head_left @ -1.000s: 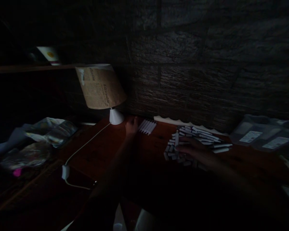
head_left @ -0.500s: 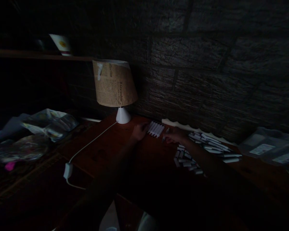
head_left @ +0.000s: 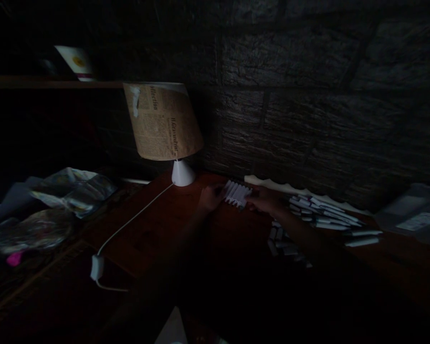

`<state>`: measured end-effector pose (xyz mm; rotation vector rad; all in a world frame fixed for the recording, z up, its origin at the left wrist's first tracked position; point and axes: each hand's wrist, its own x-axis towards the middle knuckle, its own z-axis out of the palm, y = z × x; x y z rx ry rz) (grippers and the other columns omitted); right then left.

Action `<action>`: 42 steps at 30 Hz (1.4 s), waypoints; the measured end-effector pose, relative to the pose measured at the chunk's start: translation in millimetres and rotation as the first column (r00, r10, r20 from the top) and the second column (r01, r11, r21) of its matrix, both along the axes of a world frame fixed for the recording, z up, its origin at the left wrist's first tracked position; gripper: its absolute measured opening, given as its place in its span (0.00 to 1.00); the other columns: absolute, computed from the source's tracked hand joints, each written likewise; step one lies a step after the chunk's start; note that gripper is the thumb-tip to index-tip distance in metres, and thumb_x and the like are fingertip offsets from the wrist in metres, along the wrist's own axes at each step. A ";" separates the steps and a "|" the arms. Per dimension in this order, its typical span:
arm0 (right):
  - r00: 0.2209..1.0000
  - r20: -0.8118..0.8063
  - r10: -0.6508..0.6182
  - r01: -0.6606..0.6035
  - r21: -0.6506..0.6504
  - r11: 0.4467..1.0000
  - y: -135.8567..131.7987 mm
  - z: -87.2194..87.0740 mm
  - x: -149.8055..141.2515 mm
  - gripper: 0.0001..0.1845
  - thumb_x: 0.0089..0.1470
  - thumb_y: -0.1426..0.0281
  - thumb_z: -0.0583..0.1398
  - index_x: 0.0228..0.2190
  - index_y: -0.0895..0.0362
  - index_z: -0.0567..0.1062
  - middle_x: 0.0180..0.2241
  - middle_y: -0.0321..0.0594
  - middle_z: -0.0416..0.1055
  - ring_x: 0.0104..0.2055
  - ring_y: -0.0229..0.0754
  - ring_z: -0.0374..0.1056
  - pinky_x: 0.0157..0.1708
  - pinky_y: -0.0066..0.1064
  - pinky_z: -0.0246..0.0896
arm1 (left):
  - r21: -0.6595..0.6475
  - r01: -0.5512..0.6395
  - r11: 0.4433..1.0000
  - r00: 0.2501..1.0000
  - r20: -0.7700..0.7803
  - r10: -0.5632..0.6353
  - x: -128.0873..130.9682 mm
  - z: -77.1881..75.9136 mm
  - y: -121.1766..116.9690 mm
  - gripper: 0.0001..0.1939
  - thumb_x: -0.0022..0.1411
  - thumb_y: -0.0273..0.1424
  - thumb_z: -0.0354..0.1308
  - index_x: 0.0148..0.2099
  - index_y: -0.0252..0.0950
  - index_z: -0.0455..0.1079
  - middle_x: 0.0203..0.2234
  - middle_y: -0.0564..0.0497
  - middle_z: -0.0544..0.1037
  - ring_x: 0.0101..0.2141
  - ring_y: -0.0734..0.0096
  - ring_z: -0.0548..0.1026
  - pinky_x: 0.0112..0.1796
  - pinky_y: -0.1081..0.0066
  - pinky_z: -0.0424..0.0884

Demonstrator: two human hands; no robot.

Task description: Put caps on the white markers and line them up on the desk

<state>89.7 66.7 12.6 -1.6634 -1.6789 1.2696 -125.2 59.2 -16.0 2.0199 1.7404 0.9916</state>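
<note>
A row of short white tubes, like marker barrels with narrow near ends, lies side by side on the brown wooden table. At its left end, my left hand has curled fingers touching the outer tube. My right hand is closed at the right end, its fingertips on the last tube. Right of my right hand lies a pile of long white markers. Nearer, and partly behind my right forearm, are several loose short white pieces. Dim light blurs the finger details.
A lamp with a newsprint shade stands at the back left, its cord switch hanging at the table edge. A wavy pale strip runs along the brick wall. Clear plastic containers sit right; crumpled plastic bags lie left.
My right hand has brought the tube it held over to the right end of the row. My left hand stays at the left end. The view has shifted slightly.
</note>
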 end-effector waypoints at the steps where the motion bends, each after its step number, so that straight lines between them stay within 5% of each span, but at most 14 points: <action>1: 1.000 0.010 -0.002 0.002 0.007 1.000 0.5 0.2 -1.1 0.06 0.58 0.72 0.62 0.39 0.59 0.75 0.30 0.39 0.79 0.20 0.32 0.71 0.14 0.18 0.54 | -0.003 0.001 1.000 1.000 -0.002 -0.001 -0.2 -0.3 0.5 0.14 0.67 0.35 0.55 0.50 0.40 0.78 0.46 0.52 0.82 0.45 0.65 0.80 0.50 0.70 0.73; 14: 0.999 0.022 -0.023 0.022 0.061 0.998 18.6 -19.6 2.3 0.07 0.59 0.70 0.61 0.40 0.59 0.75 0.34 0.42 0.80 0.24 0.35 0.74 0.19 0.20 0.62 | 0.012 0.016 1.000 0.999 0.035 -0.016 -2.8 -6.8 5.2 0.14 0.65 0.35 0.56 0.49 0.39 0.78 0.47 0.50 0.82 0.46 0.62 0.80 0.52 0.67 0.73; 27: 0.999 0.029 -0.026 0.024 0.079 0.997 17.0 -17.0 1.3 0.13 0.58 0.69 0.63 0.45 0.61 0.73 0.34 0.43 0.80 0.25 0.35 0.75 0.21 0.20 0.64 | -0.006 0.004 1.000 1.000 0.014 -0.004 -1.3 -1.5 1.8 0.14 0.65 0.35 0.56 0.49 0.37 0.78 0.47 0.50 0.82 0.45 0.62 0.80 0.51 0.67 0.73; 42: 1.000 -0.027 -0.012 0.013 0.032 0.999 6.6 -7.0 10.5 0.09 0.60 0.70 0.62 0.43 0.58 0.75 0.34 0.40 0.80 0.24 0.33 0.73 0.18 0.18 0.57 | -0.016 -0.015 1.000 0.999 0.044 0.016 -3.2 -2.8 3.6 0.15 0.66 0.36 0.55 0.49 0.37 0.78 0.47 0.49 0.82 0.45 0.61 0.80 0.51 0.66 0.73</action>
